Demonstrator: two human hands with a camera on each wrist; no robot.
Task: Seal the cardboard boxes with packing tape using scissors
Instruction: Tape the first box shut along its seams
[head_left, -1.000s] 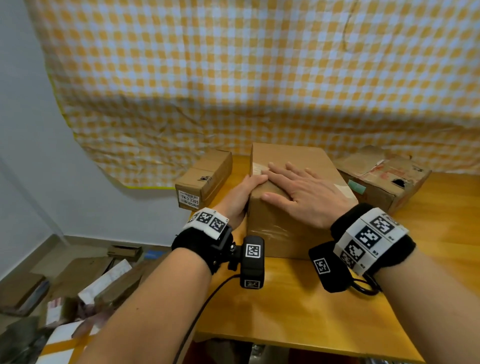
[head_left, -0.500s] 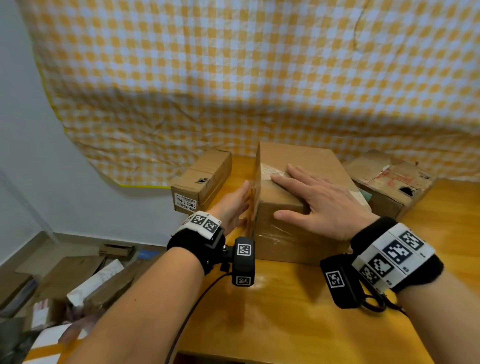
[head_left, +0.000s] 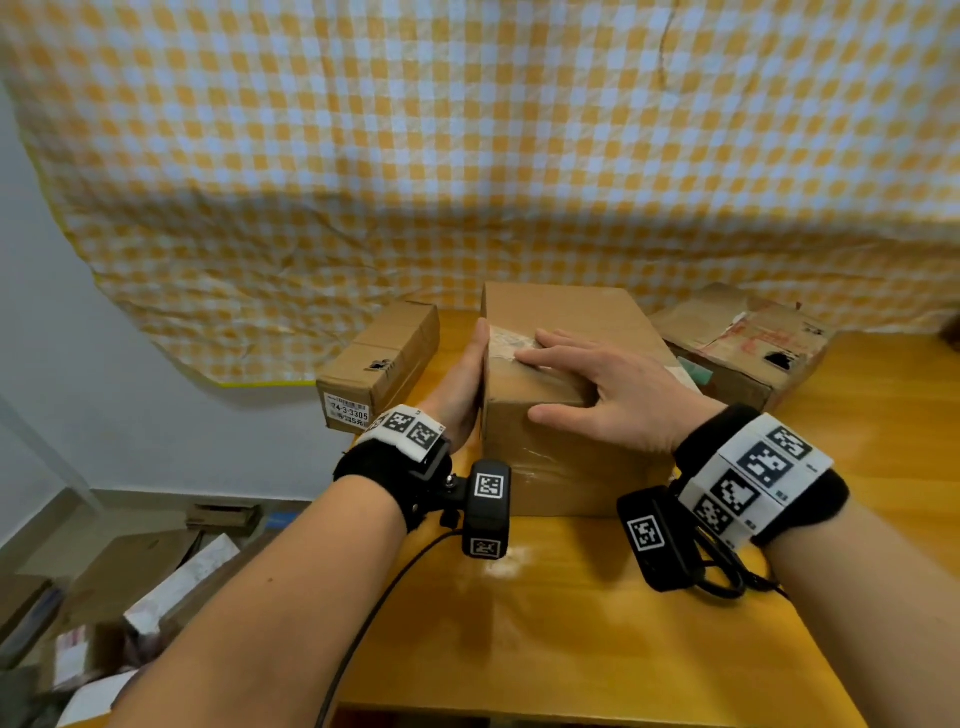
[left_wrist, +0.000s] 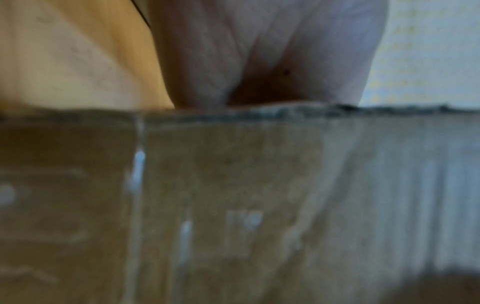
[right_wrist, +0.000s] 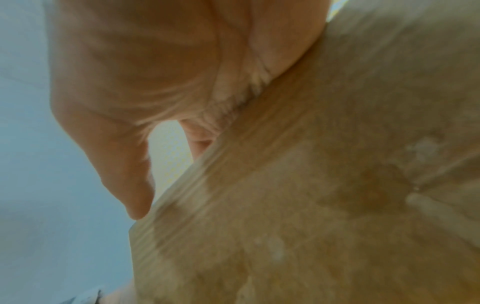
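Observation:
A brown cardboard box (head_left: 561, 306) stands in the middle of the wooden table (head_left: 571, 623), with clear tape across its top and front. My left hand (head_left: 465, 384) lies flat against the box's left side, fingers straight. My right hand (head_left: 597, 384) rests palm-down on the box top, fingers stretched over the tape strip (head_left: 506, 343), thumb at the front edge. In the left wrist view the box side (left_wrist: 233, 205) fills the lower picture, blurred. In the right wrist view my palm (right_wrist: 155, 72) presses on the box (right_wrist: 311, 205). No scissors or tape roll show.
A small long box (head_left: 382, 358) with a label lies left of the main box. A worn, torn box (head_left: 743, 343) sits at the right rear. A yellow checked cloth (head_left: 467, 156) hangs behind. Cardboard scraps (head_left: 130, 582) litter the floor at the left.
My left hand has slid from the box's top corner down onto its left side. My right hand has shifted slightly, fingers still smoothing the tape on top.

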